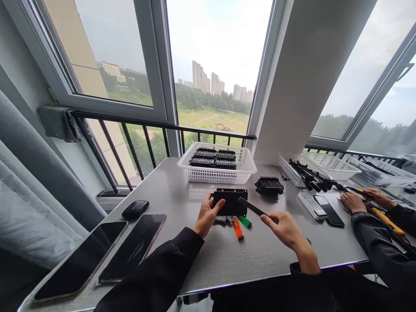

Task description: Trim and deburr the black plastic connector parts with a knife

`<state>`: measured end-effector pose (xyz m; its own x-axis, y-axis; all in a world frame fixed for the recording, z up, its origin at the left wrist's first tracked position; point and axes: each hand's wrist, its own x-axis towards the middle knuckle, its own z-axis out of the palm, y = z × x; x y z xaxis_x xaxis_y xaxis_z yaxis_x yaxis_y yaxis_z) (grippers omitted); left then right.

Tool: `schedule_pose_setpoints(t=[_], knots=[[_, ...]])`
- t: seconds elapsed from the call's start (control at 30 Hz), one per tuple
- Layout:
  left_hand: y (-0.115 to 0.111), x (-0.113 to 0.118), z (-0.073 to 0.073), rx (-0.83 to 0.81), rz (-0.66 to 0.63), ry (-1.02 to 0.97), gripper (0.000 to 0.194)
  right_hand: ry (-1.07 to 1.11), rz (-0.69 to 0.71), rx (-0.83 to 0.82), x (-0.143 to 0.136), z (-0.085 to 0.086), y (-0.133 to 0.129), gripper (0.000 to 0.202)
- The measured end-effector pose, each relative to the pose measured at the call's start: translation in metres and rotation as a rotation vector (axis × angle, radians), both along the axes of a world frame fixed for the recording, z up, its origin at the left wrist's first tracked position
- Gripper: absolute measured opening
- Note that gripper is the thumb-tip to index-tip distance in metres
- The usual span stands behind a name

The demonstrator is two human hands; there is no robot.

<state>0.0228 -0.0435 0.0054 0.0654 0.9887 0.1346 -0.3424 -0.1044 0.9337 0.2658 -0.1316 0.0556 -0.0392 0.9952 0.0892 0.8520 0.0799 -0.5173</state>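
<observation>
My left hand (207,214) grips a flat black plate (229,203) by its left edge, with the thumb across its face. A dark flat strip (251,207), like a file or blade, is held in my right hand (286,229), and its far end lies over the right part of the plate. Just below the plate, an orange lighter (238,228) and a green lighter (245,222) lie on the table, beside small dark pieces (224,220) partly hidden by the plate.
Behind stands a white basket (217,174) of black parts, with a black stack (269,186) to its right. Phones (79,260) and a black case (135,209) lie left. Right are a power strip (312,205), more baskets (331,167) and another person's hands (354,202).
</observation>
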Motion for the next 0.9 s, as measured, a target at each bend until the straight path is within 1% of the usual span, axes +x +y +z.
schedule_pose_setpoints(t=[0.07, 0.13, 0.2, 0.23, 0.27, 0.33, 0.4, 0.47, 0.53, 0.6, 0.67, 0.73, 0.8, 0.9], knots=[[-0.002, 0.001, -0.001, -0.015, -0.003, 0.005, 0.053, -0.008, 0.054, 0.030, -0.014, 0.025, -0.001, 0.051], [-0.003, 0.002, -0.002, -0.020, -0.001, -0.002, 0.053, -0.053, 0.077, 0.102, -0.029, 0.046, 0.002, 0.040], [-0.003, 0.002, -0.004, -0.020, -0.002, -0.027, 0.053, -0.066, 0.088, 0.125, -0.043, 0.057, 0.007, 0.029], [-0.003, 0.003, -0.004, -0.020, -0.008, -0.042, 0.053, -0.052, 0.081, 0.123, -0.048, 0.058, 0.010, 0.025], [-0.004, 0.003, -0.005, -0.018, -0.011, -0.058, 0.053, -0.021, 0.065, 0.115, -0.051, 0.055, 0.013, 0.022], [-0.005, 0.003, -0.004, -0.008, -0.024, -0.084, 0.053, 0.085, 0.001, 0.111, -0.056, 0.042, 0.019, 0.024], [-0.006, 0.004, -0.003, 0.002, -0.029, -0.097, 0.052, 0.237, -0.072, 0.119, -0.057, 0.022, 0.023, 0.032], [-0.008, 0.003, -0.002, 0.001, -0.023, -0.091, 0.051, 0.399, -0.108, 0.103, -0.058, 0.000, 0.026, 0.035], [-0.010, 0.002, -0.001, 0.003, -0.019, -0.073, 0.050, 0.485, -0.157, 0.104, -0.058, -0.019, 0.029, 0.038], [-0.012, 0.001, -0.001, 0.019, -0.023, -0.051, 0.045, 0.574, -0.166, 0.099, -0.058, -0.032, 0.031, 0.042], [-0.014, 0.002, -0.002, 0.046, -0.038, -0.026, 0.040, 0.679, -0.154, 0.075, -0.060, -0.040, 0.032, 0.050], [-0.015, 0.003, -0.004, 0.086, -0.058, -0.007, 0.038, 0.799, -0.126, 0.026, -0.065, -0.044, 0.032, 0.060], [-0.016, 0.005, -0.008, 0.127, -0.076, 0.003, 0.038, 0.914, -0.084, -0.053, -0.072, -0.045, 0.031, 0.071], [-0.017, 0.007, -0.014, 0.178, -0.092, 0.014, 0.037, 1.056, -0.028, -0.178, -0.083, -0.040, 0.026, 0.086]])
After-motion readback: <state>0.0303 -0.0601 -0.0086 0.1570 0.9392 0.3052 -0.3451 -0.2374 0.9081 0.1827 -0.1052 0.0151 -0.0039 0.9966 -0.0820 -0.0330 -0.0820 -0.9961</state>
